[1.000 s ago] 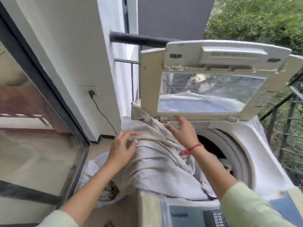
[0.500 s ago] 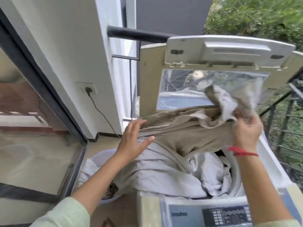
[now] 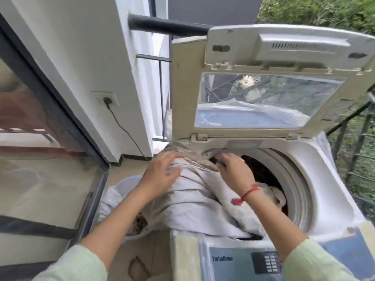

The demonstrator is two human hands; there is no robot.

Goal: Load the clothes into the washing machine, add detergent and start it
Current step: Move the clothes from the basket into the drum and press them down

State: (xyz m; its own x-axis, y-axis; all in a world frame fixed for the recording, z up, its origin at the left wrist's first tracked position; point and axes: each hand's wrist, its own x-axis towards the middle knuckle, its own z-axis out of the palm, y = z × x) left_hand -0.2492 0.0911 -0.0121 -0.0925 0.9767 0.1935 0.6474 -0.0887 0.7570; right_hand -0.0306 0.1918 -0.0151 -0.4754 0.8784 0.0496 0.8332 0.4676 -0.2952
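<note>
Clothes (image 3: 194,201): a pale bundle is draped over the left edge of the washing machine (image 3: 324,179). One end trails down into the laundry basket (image 3: 129,179) beside it, and the other spills into the drum (image 3: 294,179). The lid (image 3: 182,88) is propped fully open.

Change noted:
- Half a second ago a beige garment (image 3: 194,157) was held up high in front of the lid window. It is now laid down, bunched at the far left corner of the machine top, just under the hinge.
- The right hand (image 3: 235,171) has been brought down with it, to the far left rim of the drum.
- The left hand (image 3: 162,175) is found much where it was, on top of the bundle at the left edge.

Meaning, as judged: loading is under way but not finished, since most of the bundle is seen outside the drum. Detergent and start are not yet reached, and no detergent is seen. The control panel (image 3: 243,262) at the near edge is untouched.

Fingers:
- Left hand: the fingers (image 3: 172,157) are straight and spread, laid flat on the cloth. Pressing is judged likelier than gripping.
- Right hand: the fingers are bent downward over a fold at the drum's rim, with the tips on the cloth. Whether the fold is pinched cannot be told, as the hand is blurred.
</note>
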